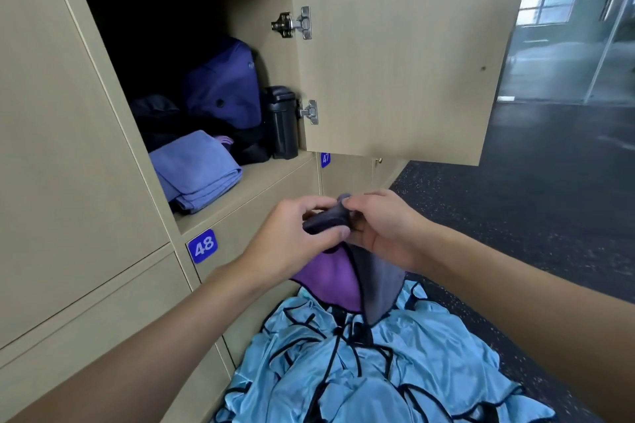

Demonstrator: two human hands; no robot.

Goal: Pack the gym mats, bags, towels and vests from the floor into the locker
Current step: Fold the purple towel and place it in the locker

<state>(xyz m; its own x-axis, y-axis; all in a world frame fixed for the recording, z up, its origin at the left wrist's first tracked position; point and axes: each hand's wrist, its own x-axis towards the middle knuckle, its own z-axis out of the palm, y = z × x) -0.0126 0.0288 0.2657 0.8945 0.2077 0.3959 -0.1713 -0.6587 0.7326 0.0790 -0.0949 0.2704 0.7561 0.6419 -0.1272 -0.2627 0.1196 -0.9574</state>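
Purple-and-grey towel (330, 280) is up off the ground, and both hands are on it. The left hand (295, 237) curls its fingers round the bunched top edge, thumb underneath. The right hand (385, 233) pinches that same bunch from the other side. The two hands sit close together, fingertips almost meeting over the cloth. The rest of the towel hangs down below the hands, purple face under the left wrist, grey face under the right.

Right beneath the hands and the hanging cloth, a heap of light-blue vests (360, 371) with black trim lies on the dark floor (532, 216), pressed up against the cabinet fronts.

Up and to the left of the hands the locker (247, 189) stands open. Its door (395, 62) is swung out above the right hand. Inside, nearest the left hand, a folded towel (196, 172) in blue-violet lies at the front of the shelf. Behind it sits a dark bundle (154, 113), too shadowed to identify. Further back stands a purple bag (223, 93), and beside that, by the hinge side, an upright black container (281, 120).

Just left of the left wrist, a blue label reading 48 (203, 246) marks the compartment below.
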